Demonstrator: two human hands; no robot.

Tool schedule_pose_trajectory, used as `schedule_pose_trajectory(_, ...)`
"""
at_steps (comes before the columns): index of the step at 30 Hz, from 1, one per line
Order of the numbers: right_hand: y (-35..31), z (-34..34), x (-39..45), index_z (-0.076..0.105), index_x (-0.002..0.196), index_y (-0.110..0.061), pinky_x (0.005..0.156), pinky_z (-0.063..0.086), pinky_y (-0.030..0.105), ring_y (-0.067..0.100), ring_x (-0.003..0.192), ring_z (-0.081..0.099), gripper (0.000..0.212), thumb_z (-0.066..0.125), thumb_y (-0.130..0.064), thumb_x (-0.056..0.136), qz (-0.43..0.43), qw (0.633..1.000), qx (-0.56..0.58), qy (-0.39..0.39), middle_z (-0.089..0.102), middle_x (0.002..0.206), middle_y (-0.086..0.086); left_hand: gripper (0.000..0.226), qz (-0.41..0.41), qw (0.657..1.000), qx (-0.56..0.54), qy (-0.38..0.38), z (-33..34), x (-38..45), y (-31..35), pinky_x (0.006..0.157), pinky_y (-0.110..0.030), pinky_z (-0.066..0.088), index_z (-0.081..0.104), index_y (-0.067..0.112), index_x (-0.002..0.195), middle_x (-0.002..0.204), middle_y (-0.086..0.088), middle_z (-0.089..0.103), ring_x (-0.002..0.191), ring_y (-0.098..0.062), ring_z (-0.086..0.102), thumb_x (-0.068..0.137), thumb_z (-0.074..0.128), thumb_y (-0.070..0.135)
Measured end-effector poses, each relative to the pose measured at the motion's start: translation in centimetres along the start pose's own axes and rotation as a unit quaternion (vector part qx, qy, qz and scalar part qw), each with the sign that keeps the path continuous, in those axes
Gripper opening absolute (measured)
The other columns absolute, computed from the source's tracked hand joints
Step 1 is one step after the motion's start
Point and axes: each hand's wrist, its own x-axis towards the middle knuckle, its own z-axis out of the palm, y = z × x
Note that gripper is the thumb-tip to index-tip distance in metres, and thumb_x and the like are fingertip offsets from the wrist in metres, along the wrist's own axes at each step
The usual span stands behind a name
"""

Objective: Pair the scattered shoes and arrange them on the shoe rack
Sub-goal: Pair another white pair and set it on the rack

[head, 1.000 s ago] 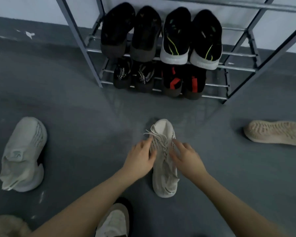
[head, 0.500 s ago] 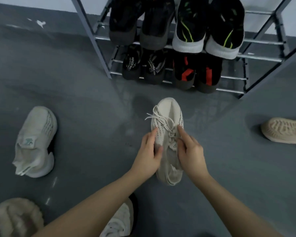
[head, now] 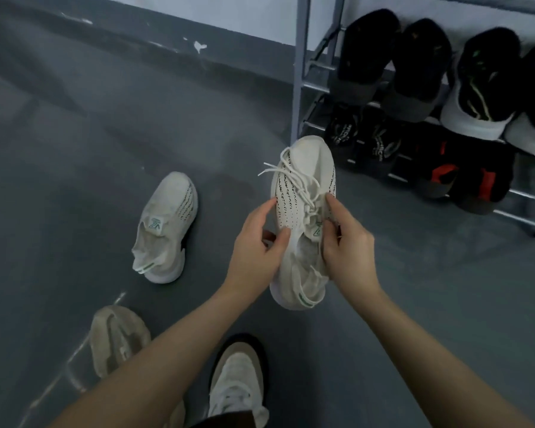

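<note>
Both hands hold one white knit sneaker (head: 303,193) w/ laces, toe pointing away toward the rack. Left hand (head: 255,245) grips its left side: fingers curled round the edge, thumb pressed on the upper near the collar. Right hand (head: 346,245) grips the right side, forefinger stretched along the lace area, other fingers wrapped round the collar edge. Neither hand is spread; both are clamped on the shoe. Can't tell for sure if the sole touches the floor (head: 74,149); heel looks clear of it.

Matching sneaker (head: 167,223) lies on the floor to the left, upright, toe away, well apart from the held one. Near the left forearm a beige fuzzy shoe (head: 116,338) sits on the floor. Person's own foot in a white shoe (head: 238,384) at bottom centre.

Rack (head: 300,72) at upper right, metal frame. Upper tier: dark pair (head: 393,60), then black pair w/ white soles (head: 482,88), heels out. Lower tier: black pair w/ lettering (head: 359,140), then black/red pair (head: 464,177).

Vs 0.5 s ago: same two-handed grip, but the shoe has come higher and closer to the rack's left post. View has swung left, so the rack now sits at the right edge, the matching sneaker is nearer centre, and the tan shoe lying sole-up at far right is out of view.
</note>
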Motion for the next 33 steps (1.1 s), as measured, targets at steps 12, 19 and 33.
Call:
schedule_pose_trajectory(12,-3.1,10.3,-0.2,0.055,0.128,-0.02,0.06,0.045,0.021,0.011,0.058,0.054,0.041,0.044,-0.004,0.092,0.021,0.995,0.003,-0.093,0.064,0.072,0.002,0.058,-0.112,0.956,0.253,0.094,-10.6,0.2,-10.5,0.113,-0.053,0.013,0.027,0.029,0.143,0.155,-0.003,0.02,0.14,-0.031,0.016,0.091,0.048,0.044)
schedule_pose_trajectory(19,-2.2,12.3,-0.8,0.057,0.126,-0.021,0.057,0.043,0.015,0.015,0.065,0.056,0.039,0.044,-0.006,0.093,0.035,0.994,-0.011,-0.104,0.065,0.073,0.003,0.107,-0.269,0.891,0.361,0.06,-13.5,0.2,-15.6,0.107,-0.056,0.02,-0.005,0.04,0.144,0.154,-0.022,-0.003,0.134,-0.048,0.02,0.069,0.068,0.06)
schedule_pose_trajectory(33,0.1,9.7,-1.7,0.058,0.125,-0.022,0.063,0.045,0.013,0.009,0.063,0.057,0.038,0.045,-0.006,0.093,0.089,0.992,-0.013,-0.088,0.066,0.081,-0.006,0.074,-0.142,0.97,0.148,0.133,-11.8,0.0,-12.6,0.082,-0.03,0.039,0.025,0.046,0.139,0.121,-0.006,0.037,0.101,-0.022,0.047,0.077,0.065,0.045)
